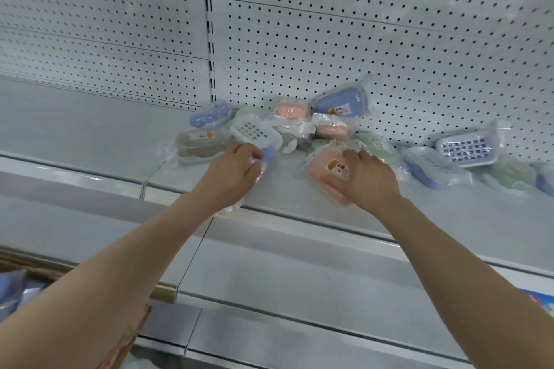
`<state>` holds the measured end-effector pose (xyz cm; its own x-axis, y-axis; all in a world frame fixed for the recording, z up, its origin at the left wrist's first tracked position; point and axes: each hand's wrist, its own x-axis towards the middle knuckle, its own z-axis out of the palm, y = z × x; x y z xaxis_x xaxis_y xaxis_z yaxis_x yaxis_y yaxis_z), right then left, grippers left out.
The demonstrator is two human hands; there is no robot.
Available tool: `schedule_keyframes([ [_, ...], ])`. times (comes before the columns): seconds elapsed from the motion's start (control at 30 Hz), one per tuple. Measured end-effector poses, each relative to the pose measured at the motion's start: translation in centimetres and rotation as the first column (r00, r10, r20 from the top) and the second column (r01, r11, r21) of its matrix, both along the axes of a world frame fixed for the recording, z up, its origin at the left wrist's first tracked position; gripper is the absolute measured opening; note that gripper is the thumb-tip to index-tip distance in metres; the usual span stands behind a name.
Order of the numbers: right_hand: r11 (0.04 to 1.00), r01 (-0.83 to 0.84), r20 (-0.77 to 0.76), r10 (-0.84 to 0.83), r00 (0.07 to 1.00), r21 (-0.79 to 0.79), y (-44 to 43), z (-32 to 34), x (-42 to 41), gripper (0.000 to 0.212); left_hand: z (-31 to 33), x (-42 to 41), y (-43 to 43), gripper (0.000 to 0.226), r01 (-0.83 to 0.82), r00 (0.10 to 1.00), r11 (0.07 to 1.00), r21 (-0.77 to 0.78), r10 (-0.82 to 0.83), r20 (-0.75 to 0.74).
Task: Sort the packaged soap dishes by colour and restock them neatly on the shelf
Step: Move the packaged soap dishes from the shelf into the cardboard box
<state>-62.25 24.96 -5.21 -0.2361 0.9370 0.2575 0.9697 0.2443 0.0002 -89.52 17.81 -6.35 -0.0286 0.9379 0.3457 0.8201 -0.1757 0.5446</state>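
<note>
The shelf [90,129] is backed by a white pegboard panel [359,24], and the packaged soap dishes are lying on it in a loose, unsorted pile.

1. Right hand [368,180]: it is laid on top of a pink soap dish [328,169] near the front edge of the shelf. The fingers [352,156] are curled over the far edge of the package, which is gripped.
2. Left hand [230,174]: its fingers are curled, and a pink-tinted package [255,170] in clear wrap is held beneath the palm. The fingertips are touching the blue end of a white-grid dish [254,132], which is tilted up against the pile.
3. Pile behind the hands: a grey-brown dish [201,144] and a blue dish [209,117] are located at the left. Two further pink dishes [292,109] [332,130] are placed in the middle. A second blue dish [341,102] is leaned against the pegboard. A pale green dish [374,144] is found just behind the right hand.
4. Right-hand group: a dark blue dish [425,168], a blue dish with a white grid [467,148] and another green package [509,177] are set apart from the main pile.
</note>
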Motion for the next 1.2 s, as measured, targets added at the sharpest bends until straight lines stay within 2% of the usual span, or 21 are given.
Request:
schedule_keyframes([
  [0.1,0.996,0.007,0.072,-0.001,0.997,-0.086,0.1,-0.2,-0.6,0.1,-0.1,-0.5,0.4,0.061,-0.148,0.988,0.989,-0.025,0.149,0.027],
  [0.2,0.994,-0.02,0.089,0.03,0.996,-0.109,0.1,-0.6,-1.0,0.105,-0.1,-1.0,0.4,0.056,-0.266,0.964,0.964,0.016,0.266,0.019],
  [0.27,0.995,-0.037,0.028,0.04,0.999,-0.093,0.0,-0.8,-1.5,0.1,-0.2,-1.6,0.5,0.046,-0.349,0.926,0.932,0.094,0.358,-0.12],
  [0.33,0.995,-0.067,-0.038,0.064,0.997,-0.076,-0.3,-0.9,-2.2,0.096,-0.6,-2.3,0.7,0.047,-0.374,0.861,0.913,0.164,0.407,-0.306],
  [0.4,0.992,-0.103,-0.08,0.097,0.992,-0.069,-0.5,-1.0,-2.9,0.093,-0.9,-2.6,1.0,0.058,-0.387,0.803,0.911,0.142,0.409,-0.433],
  [0.5,0.987,-0.136,-0.104,0.127,0.986,-0.084,-0.7,-1.3,-4.0,0.09,-1.0,-2.7,1.1,0.094,-0.419,0.762,0.907,0.028,0.368,-0.533],
  [0.53,0.986,-0.14,-0.103,0.131,0.986,-0.086,-0.8,-1.5,-4.3,0.09,-1.0,-2.8,1.0,0.1,-0.416,0.76,0.909,0.01,0.354,-0.545],
  [0.87,0.99,-0.136,-0.173,0.14,0.975,0.032,-4.2,-1.3,-7.4,0.09,-1.0,-5.5,-5.7,0.083,-0.281,0.891,0.946,0.16,0.319,-0.322],
  [0.97,0.987,-0.136,-0.189,0.149,0.97,0.082,-7.0,-1.3,-9.9,0.089,-1.7,-8.1,-9.7,0.082,-0.266,0.907,0.945,0.192,0.313,-0.282],
  [1.07,0.972,-0.153,-0.129,0.177,0.976,0.177,-10.5,-1.7,-13.5,0.088,-2.8,-12.0,-14.0,0.083,-0.286,0.914,0.939,0.192,0.327,-0.238],
  [1.2,0.94,-0.206,-0.124,0.246,0.961,0.273,-16.6,-2.8,-20.1,0.079,-4.6,-18.7,-20.6,0.08,-0.315,0.893,0.929,0.196,0.36,-0.271],
])
